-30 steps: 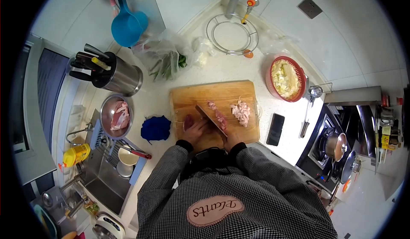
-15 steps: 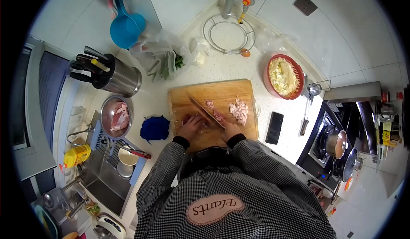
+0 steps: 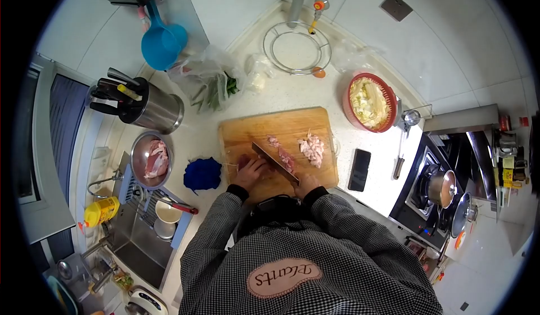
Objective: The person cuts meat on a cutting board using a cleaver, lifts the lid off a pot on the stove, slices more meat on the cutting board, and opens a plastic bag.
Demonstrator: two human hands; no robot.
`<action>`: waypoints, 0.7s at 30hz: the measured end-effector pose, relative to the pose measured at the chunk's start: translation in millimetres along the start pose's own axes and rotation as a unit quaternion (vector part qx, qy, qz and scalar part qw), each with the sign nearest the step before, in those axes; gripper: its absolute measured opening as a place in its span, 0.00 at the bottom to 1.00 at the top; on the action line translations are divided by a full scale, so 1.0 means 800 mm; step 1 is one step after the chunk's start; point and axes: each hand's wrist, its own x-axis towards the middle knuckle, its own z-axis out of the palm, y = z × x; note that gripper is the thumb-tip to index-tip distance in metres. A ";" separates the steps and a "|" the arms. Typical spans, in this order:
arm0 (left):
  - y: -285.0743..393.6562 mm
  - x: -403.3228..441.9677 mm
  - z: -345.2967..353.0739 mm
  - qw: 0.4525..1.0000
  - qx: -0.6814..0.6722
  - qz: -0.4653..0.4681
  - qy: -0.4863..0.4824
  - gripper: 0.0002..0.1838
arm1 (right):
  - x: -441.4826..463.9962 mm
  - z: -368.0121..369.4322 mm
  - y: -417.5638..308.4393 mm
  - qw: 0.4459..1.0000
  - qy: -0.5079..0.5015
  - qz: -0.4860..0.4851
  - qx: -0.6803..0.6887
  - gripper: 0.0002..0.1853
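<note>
My right hand point(image 3: 306, 184) is closed around the handle of a kitchen knife point(image 3: 275, 163), whose broad blade slants up and left across a wooden cutting board point(image 3: 239, 129). On the blade's left side, my left hand point(image 3: 251, 173) presses with curled fingers on a piece of raw meat point(image 3: 243, 160), mostly hidden beneath it. Cut meat point(image 3: 286, 158) lies just right of the blade. Farther right on the board sits a pile of paler chopped meat point(image 3: 311, 148).
Left of the board are a blue cloth point(image 3: 202, 174), a metal bowl of raw meat point(image 3: 156, 160), a knife block point(image 3: 154, 107) and a sink point(image 3: 143, 242). To the right are a phone point(image 3: 360, 170), a red basket point(image 3: 349, 107) of shredded vegetable and a stove with a pot point(image 3: 441, 189).
The knife blade has shifted slightly down and right, and more cut meat shows beside it. My left hand stays on the meat. The whole view has shifted slightly.
</note>
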 end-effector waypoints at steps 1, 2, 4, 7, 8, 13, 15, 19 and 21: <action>-0.003 -0.002 0.002 1.000 0.020 0.008 -0.006 0.19 | 0.002 0.002 0.000 1.000 0.003 -0.008 -0.009 0.10; -0.006 -0.003 0.003 0.999 0.040 0.017 -0.012 0.20 | 0.004 0.004 0.000 1.000 0.000 -0.009 -0.010 0.10; -0.003 -0.006 0.000 0.999 0.031 0.000 -0.016 0.20 | 0.009 0.009 -0.001 1.000 0.006 0.008 -0.024 0.10; -0.005 -0.006 -0.001 1.000 0.011 -0.020 -0.017 0.20 | 0.027 0.021 0.005 0.999 -0.020 0.013 -0.024 0.11; -0.005 -0.005 0.000 1.000 -0.003 -0.023 -0.015 0.19 | 0.040 0.032 0.010 0.999 -0.023 0.013 -0.026 0.11; 0.000 -0.007 0.016 0.999 -0.035 -0.033 0.010 0.20 | 0.093 0.042 -0.045 0.995 -0.048 0.036 -0.077 0.25; 0.001 -0.009 0.023 0.998 -0.044 -0.025 0.022 0.21 | 0.096 0.026 -0.052 0.996 -0.056 0.042 -0.061 0.29; 0.004 -0.009 0.016 0.998 -0.051 -0.033 0.008 0.19 | 0.079 0.006 -0.027 0.997 -0.023 0.003 -0.070 0.27; 0.009 -0.009 0.011 0.998 -0.050 -0.031 0.014 0.19 | 0.062 -0.005 -0.014 0.998 0.010 -0.003 -0.056 0.17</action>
